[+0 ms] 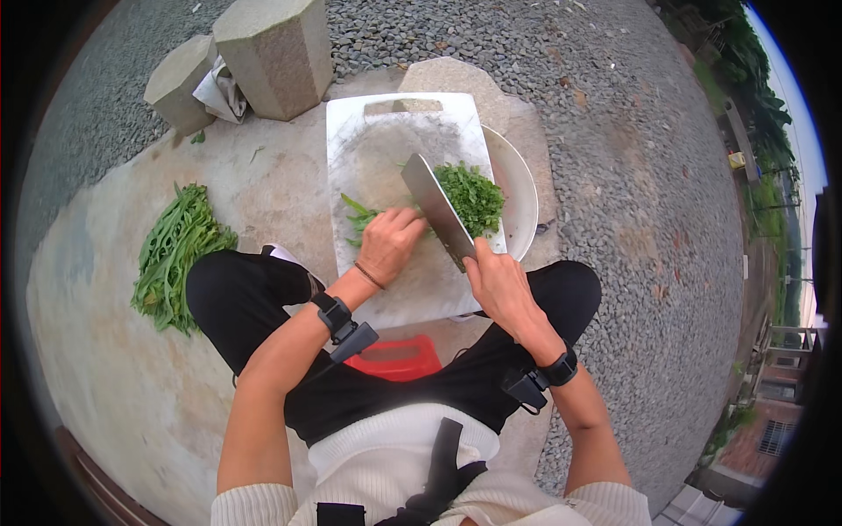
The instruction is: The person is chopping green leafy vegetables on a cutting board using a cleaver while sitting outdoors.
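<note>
A white cutting board (408,283) with a handle slot lies before me. My right hand (501,283) is closed on the handle end of a cleaver (439,214), whose broad steel blade slants up and left over the board. Right of the blade is a heap of chopped green leaves (470,197). With curled fingers, my left hand (393,242) presses on a small bunch of leafy greens (358,214) left of the blade. Part of that bunch is hidden under the fingers. A white basin (523,191) shows from beneath the board's right side.
A pile of uncut leafy greens (177,256) lies on the concrete slab at left. Two octagonal stone blocks (276,66) (177,85) stand at upper left, a cloth (220,92) between them. A red plastic stool (401,358) shows between my legs. Gravel (631,230) borders the slab.
</note>
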Demonstrator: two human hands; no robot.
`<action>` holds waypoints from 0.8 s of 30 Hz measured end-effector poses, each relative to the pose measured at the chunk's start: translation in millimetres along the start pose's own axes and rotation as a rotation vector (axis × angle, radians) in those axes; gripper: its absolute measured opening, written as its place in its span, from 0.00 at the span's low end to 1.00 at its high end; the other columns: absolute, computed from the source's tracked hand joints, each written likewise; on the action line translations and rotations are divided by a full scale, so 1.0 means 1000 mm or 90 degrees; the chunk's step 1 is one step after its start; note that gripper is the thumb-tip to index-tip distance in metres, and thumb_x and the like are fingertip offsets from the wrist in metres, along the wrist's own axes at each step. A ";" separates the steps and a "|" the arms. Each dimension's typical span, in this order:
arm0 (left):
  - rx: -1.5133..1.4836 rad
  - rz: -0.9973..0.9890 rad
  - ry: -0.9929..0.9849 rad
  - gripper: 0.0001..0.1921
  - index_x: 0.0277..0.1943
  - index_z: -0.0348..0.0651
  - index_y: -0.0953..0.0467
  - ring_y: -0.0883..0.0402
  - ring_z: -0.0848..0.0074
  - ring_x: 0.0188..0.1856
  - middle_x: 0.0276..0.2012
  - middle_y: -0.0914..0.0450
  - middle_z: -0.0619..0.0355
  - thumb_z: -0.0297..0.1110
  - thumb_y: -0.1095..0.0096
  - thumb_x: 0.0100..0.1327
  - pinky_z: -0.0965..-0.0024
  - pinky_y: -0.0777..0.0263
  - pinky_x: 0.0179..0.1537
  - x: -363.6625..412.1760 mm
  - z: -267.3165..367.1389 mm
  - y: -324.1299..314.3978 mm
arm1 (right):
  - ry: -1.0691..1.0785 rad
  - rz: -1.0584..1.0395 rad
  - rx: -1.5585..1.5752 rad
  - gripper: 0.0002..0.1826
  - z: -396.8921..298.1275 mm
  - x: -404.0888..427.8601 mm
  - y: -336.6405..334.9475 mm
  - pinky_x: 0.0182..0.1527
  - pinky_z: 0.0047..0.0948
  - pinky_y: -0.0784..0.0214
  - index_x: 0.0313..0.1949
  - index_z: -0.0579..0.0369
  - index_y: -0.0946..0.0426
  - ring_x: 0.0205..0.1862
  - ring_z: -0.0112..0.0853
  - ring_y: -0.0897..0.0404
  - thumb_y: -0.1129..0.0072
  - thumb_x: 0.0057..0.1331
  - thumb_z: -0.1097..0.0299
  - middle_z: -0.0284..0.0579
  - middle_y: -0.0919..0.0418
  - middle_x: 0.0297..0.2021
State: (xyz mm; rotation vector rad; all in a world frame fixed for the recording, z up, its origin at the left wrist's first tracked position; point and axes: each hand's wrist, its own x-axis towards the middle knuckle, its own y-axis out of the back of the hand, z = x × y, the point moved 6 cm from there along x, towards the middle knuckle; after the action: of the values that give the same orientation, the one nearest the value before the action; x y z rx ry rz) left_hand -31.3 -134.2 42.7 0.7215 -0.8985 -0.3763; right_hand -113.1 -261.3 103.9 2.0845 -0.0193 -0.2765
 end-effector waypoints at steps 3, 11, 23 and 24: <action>0.001 -0.005 0.017 0.05 0.32 0.40 0.25 0.24 0.66 0.34 0.32 0.23 0.58 0.26 0.39 0.51 0.66 0.29 0.34 0.001 0.000 -0.002 | -0.003 -0.015 -0.038 0.09 -0.005 0.009 -0.006 0.31 0.55 0.33 0.36 0.62 0.37 0.28 0.60 0.24 0.52 0.65 0.68 0.64 0.25 0.21; -0.006 0.003 0.014 0.06 0.32 0.41 0.25 0.25 0.67 0.34 0.31 0.26 0.58 0.26 0.45 0.49 0.66 0.30 0.35 0.000 -0.001 -0.001 | 0.009 0.119 0.000 0.10 -0.010 0.045 -0.026 0.32 0.55 0.36 0.35 0.63 0.36 0.29 0.60 0.26 0.52 0.65 0.68 0.65 0.26 0.22; -0.117 -0.017 0.079 0.12 0.34 0.39 0.30 0.25 0.62 0.35 0.31 0.27 0.55 0.24 0.34 0.46 0.65 0.30 0.35 0.011 -0.001 -0.003 | 0.012 0.124 0.078 0.10 0.009 0.010 0.001 0.32 0.53 0.36 0.34 0.64 0.35 0.29 0.61 0.26 0.51 0.65 0.68 0.66 0.26 0.22; -0.119 -0.019 0.082 0.12 0.34 0.39 0.30 0.25 0.62 0.35 0.31 0.27 0.55 0.24 0.34 0.46 0.65 0.30 0.35 0.011 -0.002 -0.004 | 0.010 0.121 0.077 0.10 0.008 0.007 0.003 0.32 0.53 0.36 0.34 0.64 0.35 0.29 0.61 0.26 0.51 0.65 0.68 0.66 0.26 0.22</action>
State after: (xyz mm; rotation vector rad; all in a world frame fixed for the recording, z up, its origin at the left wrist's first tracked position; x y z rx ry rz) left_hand -23.0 -142.8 45.2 0.5799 -0.7215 -0.4293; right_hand -107.4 -270.6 100.8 2.1865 -0.2296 -0.1465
